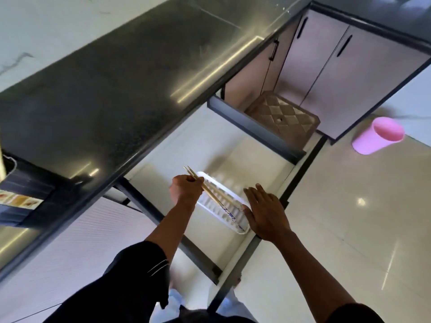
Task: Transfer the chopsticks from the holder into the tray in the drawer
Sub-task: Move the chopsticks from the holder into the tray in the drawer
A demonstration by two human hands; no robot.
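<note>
My left hand (185, 187) is shut on a pair of wooden chopsticks (213, 197) with blue-patterned ends. They slant down across a white ridged tray (229, 188) that lies inside the open drawer (300, 169). My right hand (264, 212) rests flat, fingers spread, at the tray's near right end, with the thumb touching its rim. More chopsticks seem to lie in the tray, blurred. The holder is not clearly visible.
A dark stone counter (116, 89) runs above the drawer. A brown plastic stool (283, 117) stands beyond the drawer, in front of the cabinet doors (349, 73). A pink cup-shaped bin (377, 138) sits on the shiny tile floor at right. A dark box (21, 194) is at far left.
</note>
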